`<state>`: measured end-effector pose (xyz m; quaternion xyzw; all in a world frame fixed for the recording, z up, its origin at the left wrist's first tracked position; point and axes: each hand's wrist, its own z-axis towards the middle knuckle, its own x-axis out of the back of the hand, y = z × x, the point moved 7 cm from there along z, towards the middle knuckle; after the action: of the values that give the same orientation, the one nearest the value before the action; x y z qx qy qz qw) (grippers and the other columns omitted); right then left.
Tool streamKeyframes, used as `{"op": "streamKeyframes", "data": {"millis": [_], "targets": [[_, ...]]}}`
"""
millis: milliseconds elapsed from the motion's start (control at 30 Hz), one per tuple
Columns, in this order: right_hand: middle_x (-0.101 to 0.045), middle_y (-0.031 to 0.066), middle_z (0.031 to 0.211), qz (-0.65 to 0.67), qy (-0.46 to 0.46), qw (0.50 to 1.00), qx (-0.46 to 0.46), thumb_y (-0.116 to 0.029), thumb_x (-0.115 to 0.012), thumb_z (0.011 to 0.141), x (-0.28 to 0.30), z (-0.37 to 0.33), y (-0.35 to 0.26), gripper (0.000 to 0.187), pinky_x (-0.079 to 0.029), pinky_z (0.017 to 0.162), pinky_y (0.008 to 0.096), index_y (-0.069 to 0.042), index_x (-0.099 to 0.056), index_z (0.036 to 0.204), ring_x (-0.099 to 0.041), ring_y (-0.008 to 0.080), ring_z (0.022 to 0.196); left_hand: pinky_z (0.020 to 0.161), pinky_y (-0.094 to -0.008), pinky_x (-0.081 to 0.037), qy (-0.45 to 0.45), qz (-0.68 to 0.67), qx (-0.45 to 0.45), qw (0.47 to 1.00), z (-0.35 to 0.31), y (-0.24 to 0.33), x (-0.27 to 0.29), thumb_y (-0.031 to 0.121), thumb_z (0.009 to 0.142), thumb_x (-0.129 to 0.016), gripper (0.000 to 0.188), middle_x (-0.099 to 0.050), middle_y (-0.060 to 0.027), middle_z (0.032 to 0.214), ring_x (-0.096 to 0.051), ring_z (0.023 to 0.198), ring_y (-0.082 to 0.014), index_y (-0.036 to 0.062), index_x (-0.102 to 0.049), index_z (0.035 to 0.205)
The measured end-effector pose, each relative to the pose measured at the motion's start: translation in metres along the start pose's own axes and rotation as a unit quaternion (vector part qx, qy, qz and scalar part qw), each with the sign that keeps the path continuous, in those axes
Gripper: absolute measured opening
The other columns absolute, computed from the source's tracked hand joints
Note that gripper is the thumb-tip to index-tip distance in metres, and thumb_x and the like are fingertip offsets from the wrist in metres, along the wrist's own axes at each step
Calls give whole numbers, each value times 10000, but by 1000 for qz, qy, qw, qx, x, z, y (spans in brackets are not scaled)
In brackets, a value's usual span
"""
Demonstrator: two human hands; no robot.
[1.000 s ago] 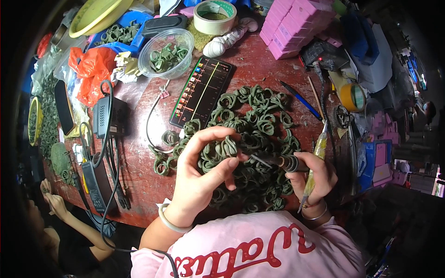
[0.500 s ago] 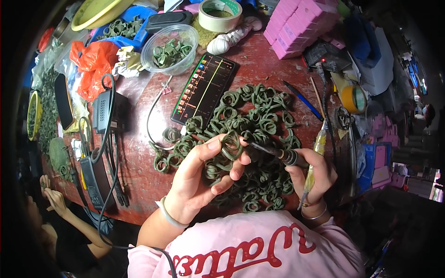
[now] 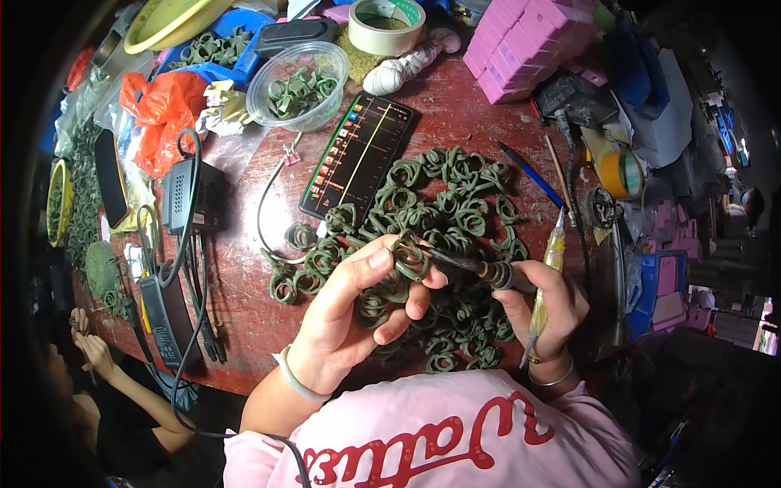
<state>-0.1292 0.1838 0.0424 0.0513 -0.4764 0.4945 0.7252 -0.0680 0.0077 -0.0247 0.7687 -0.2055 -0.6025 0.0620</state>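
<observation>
My left hand (image 3: 338,305) pinches a dark green ring (image 3: 412,260), seemingly wax, between thumb and fingers above the heap. In my right hand (image 3: 557,305) is a pen-shaped tool (image 3: 498,274) with a dark handle and a thin dark tip, perhaps a heated wax pen. That tip meets the held ring's upper right side, as far as I can tell. A slim yellow-wrapped tool (image 3: 550,264) also rests in the right hand, standing crosswise between the fingers. Beneath both hands, many similar green rings (image 3: 455,207) lie piled on the red tabletop (image 3: 455,102).
Beyond the pile lie a phone (image 3: 358,154) and a clear tub (image 3: 297,85) of green pieces. A blue pen (image 3: 533,175) sits to the right, near pink blocks (image 3: 529,45). Black boxes with cables (image 3: 194,195) stand left. Another person's hands (image 3: 93,346) show at lower left.
The tool in my right hand has shifted slightly left, bringing its tip onto the ring. The held ring has turned a little. At lower left, the other person's hands have moved.
</observation>
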Motion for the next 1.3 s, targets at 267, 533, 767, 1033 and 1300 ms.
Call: {"op": "streamKeyframes", "data": {"millis": [267, 533, 767, 1033, 1300], "targets": [[-674, 42, 790, 51, 15, 998, -31, -319, -826, 736, 5, -5, 5, 398, -495, 560, 320, -27, -651, 942, -632, 221, 606, 437, -166, -425, 30, 22, -28, 999, 1, 4, 1, 296, 952, -548, 382, -609, -162, 1079, -595, 787, -133, -4, -504, 1183], [-678, 37, 788, 29, -17, 999, -17, -324, -825, 736, 1, -2, 1, 377, -486, 544, 321, -35, -664, 917, -621, 217, 595, 452, -165, -424, 38, 12, -20, 999, 1, 4, 5, 286, 953, -548, 373, -607, -157, 1121, -588, 803, -124, 6, -514, 1197], [-655, 67, 736, 19, -17, 999, -20, -402, -724, 836, 0, -3, 1, 402, -487, 589, 297, -15, -659, 921, -633, 210, 616, 450, -164, -419, 42, 11, -18, 999, 2, 4, 6, 287, 954, -546, 375, -607, -158, 1116, -586, 793, -124, 3, -513, 1196], [-667, 37, 765, 27, 3, 999, -20, -303, -838, 721, 1, -2, 4, 382, -487, 554, 315, -33, -654, 919, -622, 215, 595, 451, -162, -449, 3, 17, -11, 1000, 1, 2, 1, 267, 959, -534, 357, -607, -166, 1088, -594, 791, -120, -24, -495, 1162], [-662, 30, 758, -3, -9, 1000, -5, -286, -849, 705, -1, 0, 0, 378, -485, 551, 319, -38, -660, 918, -608, 217, 591, 453, -162, -447, 3, 23, -14, 1000, 0, 2, 0, 252, 961, -531, 330, -608, -164, 1087, -594, 787, -116, -23, -497, 1140]]}}
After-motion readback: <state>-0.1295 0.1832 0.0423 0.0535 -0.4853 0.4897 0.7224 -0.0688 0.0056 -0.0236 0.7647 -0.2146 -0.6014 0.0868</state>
